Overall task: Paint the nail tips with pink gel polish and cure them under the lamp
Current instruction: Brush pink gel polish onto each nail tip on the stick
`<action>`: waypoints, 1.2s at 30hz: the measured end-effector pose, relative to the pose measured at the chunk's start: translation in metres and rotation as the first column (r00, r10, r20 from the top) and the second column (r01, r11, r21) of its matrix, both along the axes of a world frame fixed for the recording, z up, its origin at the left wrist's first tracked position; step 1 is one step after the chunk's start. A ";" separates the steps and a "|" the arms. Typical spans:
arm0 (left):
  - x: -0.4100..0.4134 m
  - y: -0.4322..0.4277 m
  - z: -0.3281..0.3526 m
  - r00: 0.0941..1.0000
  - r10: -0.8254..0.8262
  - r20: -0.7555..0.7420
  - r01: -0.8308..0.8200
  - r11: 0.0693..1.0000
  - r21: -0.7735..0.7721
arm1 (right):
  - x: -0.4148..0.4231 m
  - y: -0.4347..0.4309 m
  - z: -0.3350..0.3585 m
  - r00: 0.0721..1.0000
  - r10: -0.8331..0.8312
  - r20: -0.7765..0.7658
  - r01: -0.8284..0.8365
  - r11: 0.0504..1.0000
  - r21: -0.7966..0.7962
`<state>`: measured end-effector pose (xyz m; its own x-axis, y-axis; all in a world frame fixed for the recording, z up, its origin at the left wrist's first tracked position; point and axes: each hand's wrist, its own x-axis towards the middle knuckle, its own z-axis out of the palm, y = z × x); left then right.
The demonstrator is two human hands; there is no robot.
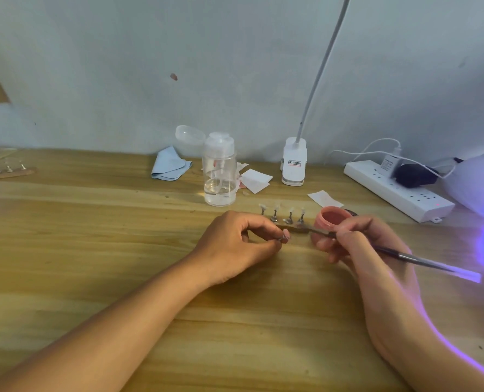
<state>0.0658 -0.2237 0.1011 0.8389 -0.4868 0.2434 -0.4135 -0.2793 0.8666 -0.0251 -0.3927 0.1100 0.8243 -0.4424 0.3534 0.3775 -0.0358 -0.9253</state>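
Observation:
My left hand (pixel 236 244) pinches a small stand with a pink nail tip (pixel 286 235) on its end, low over the wooden table. My right hand (pixel 359 247) holds a thin brush (pixel 421 260), its bristle end pointing left toward that nail tip. Just behind my hands a holder strip (pixel 287 220) carries several clear nail tips on metal stands. An open pink gel pot (pixel 332 217) sits right of the strip, touching my right fingers. The white curing lamp (pixel 481 185) glows violet at the far right edge.
A clear pump bottle (pixel 219 172), blue cloth (pixel 168 165), paper wipes (pixel 256 179) and a clip lamp base (pixel 294 162) stand along the wall. A white power strip (pixel 396 190) lies at right. Another nail strip (pixel 6 171) rests far left.

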 end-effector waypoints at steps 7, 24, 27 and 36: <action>0.000 0.000 0.001 1.000 0.010 0.026 -0.011 0.999 0.042 | -0.004 -0.014 0.015 0.967 -0.169 0.193 0.208 0.957 -0.202; -0.003 -0.001 0.004 0.998 0.001 0.062 -0.007 0.996 0.091 | 0.014 -0.041 0.004 0.932 -0.359 0.056 0.330 0.769 -0.547; -0.002 -0.001 0.003 0.997 0.006 0.073 -0.013 0.995 0.099 | 0.005 -0.034 0.010 0.964 -0.246 0.104 0.264 0.934 -0.242; 0.001 0.000 0.002 0.999 0.018 0.044 -0.023 0.994 0.104 | -0.003 -0.003 0.002 0.992 0.080 -0.100 -0.075 0.996 0.054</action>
